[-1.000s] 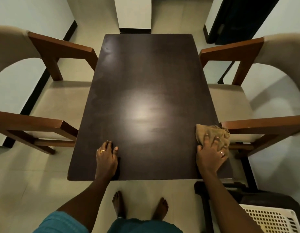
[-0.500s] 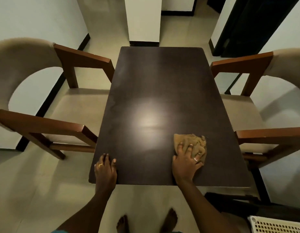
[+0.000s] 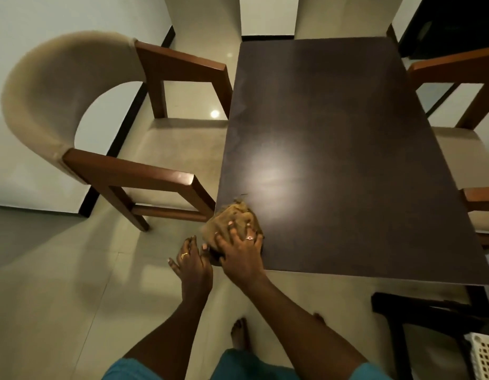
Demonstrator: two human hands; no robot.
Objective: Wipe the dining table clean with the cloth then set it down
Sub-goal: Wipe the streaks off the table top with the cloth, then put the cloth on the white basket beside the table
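Note:
The dark brown dining table [image 3: 334, 127] fills the middle and right of the view. A crumpled tan cloth [image 3: 232, 218] lies at the table's near left corner, partly over the edge. My right hand [image 3: 239, 249] presses flat on the cloth with fingers spread. My left hand [image 3: 192, 263] is just off the table's near left corner, beside the right hand, fingers apart and holding nothing.
A wooden armchair with beige padding [image 3: 81, 127] stands to the left of the table. Another armchair [image 3: 465, 149] stands on the right. A dark stool [image 3: 419, 311] and a white perforated basket [image 3: 484, 357] sit at the lower right. Tiled floor lies below.
My right hand has slid the cloth leftward along the near edge, from the right side to the near left corner. My left hand has come off the tabletop.

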